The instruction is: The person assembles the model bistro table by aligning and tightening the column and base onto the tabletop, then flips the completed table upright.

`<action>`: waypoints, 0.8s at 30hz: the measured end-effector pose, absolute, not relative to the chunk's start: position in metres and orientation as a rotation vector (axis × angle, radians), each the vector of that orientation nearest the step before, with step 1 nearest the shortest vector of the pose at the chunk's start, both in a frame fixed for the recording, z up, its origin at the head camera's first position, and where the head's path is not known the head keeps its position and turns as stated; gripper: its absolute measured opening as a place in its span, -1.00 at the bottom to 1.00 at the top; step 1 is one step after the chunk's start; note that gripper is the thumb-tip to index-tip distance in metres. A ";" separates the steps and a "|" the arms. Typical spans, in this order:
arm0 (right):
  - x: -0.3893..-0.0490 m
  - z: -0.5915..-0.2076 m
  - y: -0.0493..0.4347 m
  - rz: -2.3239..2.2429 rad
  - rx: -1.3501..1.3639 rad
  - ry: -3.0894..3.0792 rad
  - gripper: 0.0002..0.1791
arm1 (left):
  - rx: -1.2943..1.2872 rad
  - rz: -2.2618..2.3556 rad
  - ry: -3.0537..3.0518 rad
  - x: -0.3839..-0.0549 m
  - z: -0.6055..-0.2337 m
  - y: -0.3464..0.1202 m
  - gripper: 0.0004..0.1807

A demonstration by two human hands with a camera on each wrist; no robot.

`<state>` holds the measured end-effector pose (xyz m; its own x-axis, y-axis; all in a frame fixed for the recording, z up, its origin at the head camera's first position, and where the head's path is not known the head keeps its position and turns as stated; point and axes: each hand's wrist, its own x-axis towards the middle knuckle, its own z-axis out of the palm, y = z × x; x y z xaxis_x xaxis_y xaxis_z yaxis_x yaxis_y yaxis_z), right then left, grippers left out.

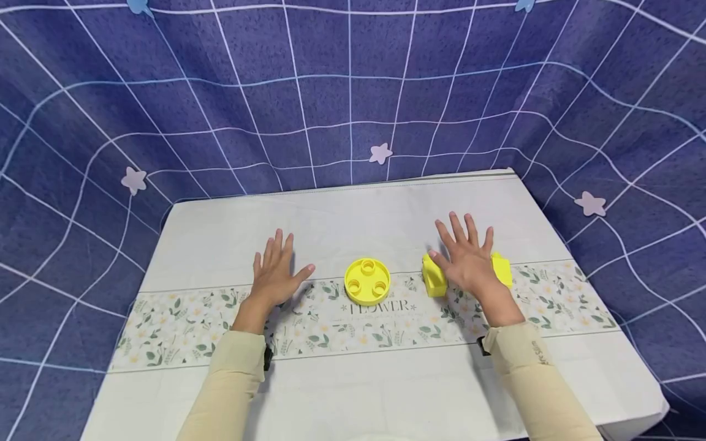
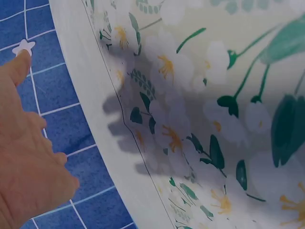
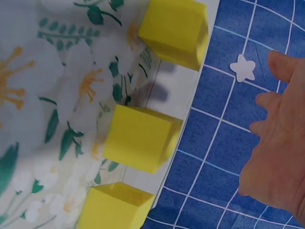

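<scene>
My left hand (image 1: 273,278) hovers over the left part of the table with its fingers straight and spread, holding nothing. Between the two hands sits a round yellow dish (image 1: 366,279) with a raised rim and three small ring-shaped sockets inside. My right hand (image 1: 470,264) is spread flat above some yellow blocks, fingers pointing away, nothing gripped. One yellow block (image 1: 434,277) shows by its thumb and another yellow block (image 1: 501,270) on its outer side. A middle yellow block (image 3: 141,138), hidden by the hand in the head view, appears in the right wrist view.
A white cloth with a floral band (image 1: 182,324) and printed lettering covers the table (image 1: 342,380). Behind and around it hangs a blue curtain (image 1: 325,55) with white grid lines and pale stars.
</scene>
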<state>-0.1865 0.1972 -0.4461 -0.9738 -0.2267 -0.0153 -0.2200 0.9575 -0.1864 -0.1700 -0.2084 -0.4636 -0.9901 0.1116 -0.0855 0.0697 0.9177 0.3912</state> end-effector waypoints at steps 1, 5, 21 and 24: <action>-0.186 -0.447 0.196 -0.281 -0.354 3.071 -0.23 | 0.148 0.621 2.973 -0.170 -0.464 -0.208 0.01; -0.182 -0.450 0.194 -0.302 -0.379 3.064 -0.23 | 0.172 0.691 2.969 -0.169 -0.468 -0.204 0.03; -0.174 -0.456 0.186 -0.540 -0.488 3.168 -0.21 | 0.220 0.834 2.934 -0.164 -0.478 -0.184 0.03; -0.175 -0.455 0.186 -0.545 -0.488 3.191 -0.22 | 0.221 0.865 2.919 -0.162 -0.479 -0.181 0.03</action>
<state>-0.1746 0.1865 -0.4550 -0.9471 -0.2671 0.1779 -0.3110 0.9007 -0.3033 -0.1616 -0.1813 -0.4792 -0.9855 0.1635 -0.0443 0.1130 0.8292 0.5475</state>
